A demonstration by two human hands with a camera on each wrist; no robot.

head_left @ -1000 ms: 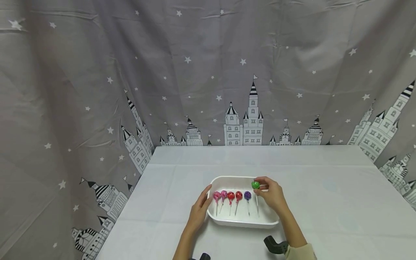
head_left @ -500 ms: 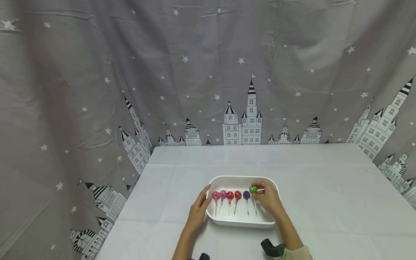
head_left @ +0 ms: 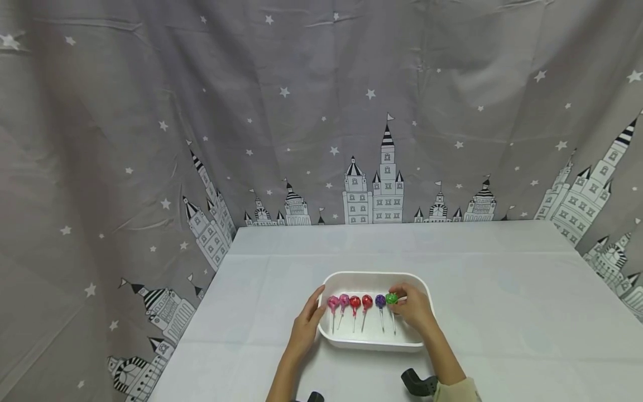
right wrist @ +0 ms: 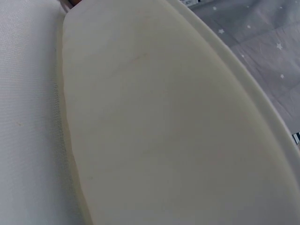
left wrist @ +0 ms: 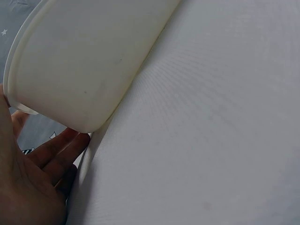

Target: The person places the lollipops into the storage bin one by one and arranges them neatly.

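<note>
A white tray (head_left: pixel 372 344) holds a row of wrapped lollipops, sticks towards me. From the left come pink lollipops (head_left: pixel 332 302), then red lollipops (head_left: pixel 355 302), then a purple lollipop (head_left: pixel 380 301). Beside the purple one, at the row's right end, is a green lollipop (head_left: pixel 391 298); my right hand (head_left: pixel 416 310) pinches its head inside the tray. My left hand (head_left: pixel 303 330) holds the tray's left end. In the left wrist view, fingers (left wrist: pixel 63 157) reach under the tray wall (left wrist: pixel 84 61). Only the tray's outer wall (right wrist: pixel 154 112) fills most of the right wrist view.
A white cloth (head_left: pixel 502 296) covers the table. Behind it hangs a grey curtain (head_left: pixel 321 67) printed with stars and castles. Dark curved wrist mounts (head_left: pixel 419 384) show below the tray.
My right hand has moved left and down with the green lollipop, bringing it close beside the purple one. The left hand stays at the tray's left end.
</note>
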